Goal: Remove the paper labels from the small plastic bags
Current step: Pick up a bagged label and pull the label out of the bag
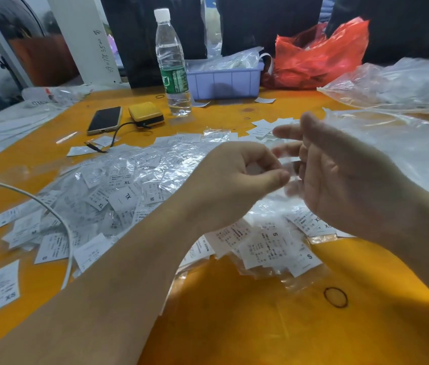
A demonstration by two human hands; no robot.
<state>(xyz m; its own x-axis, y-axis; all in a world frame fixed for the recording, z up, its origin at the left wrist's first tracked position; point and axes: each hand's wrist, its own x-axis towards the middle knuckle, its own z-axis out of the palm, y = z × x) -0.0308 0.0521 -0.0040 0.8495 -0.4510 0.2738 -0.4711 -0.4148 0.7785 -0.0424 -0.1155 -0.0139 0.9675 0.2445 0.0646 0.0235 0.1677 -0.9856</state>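
Both hands hung above the orange table (pixel 234 325), close together over a heap of small plastic bags (pixel 134 180) with paper labels (pixel 126 198) inside them. The left hand (pixel 237 180) had its fingers curled in, thumb tip pressed toward the forefinger, apparently pinching something pale and thin; motion blur made it hard to say whether that was a bag, a label or both. The right hand (pixel 340 175) was smeared by blur as well (its fingertips were near ghosts), fingers mostly extended toward the left hand, and I could not tell whether it held anything. Loose labels (pixel 263 130) lay scattered beyond the hands, more printed ones (pixel 279 248) below the wrists, partly hidden by the forearms. A rubber band (pixel 335 297) lay nearer the camera. Farther back stood a water bottle (pixel 172 64), a phone (pixel 105 120) beside a yellow case (pixel 146 115), a lilac tray (pixel 224 80) and a red bag (pixel 321 54). A large clear sheet (pixel 397 148) was cut off at the right edge.
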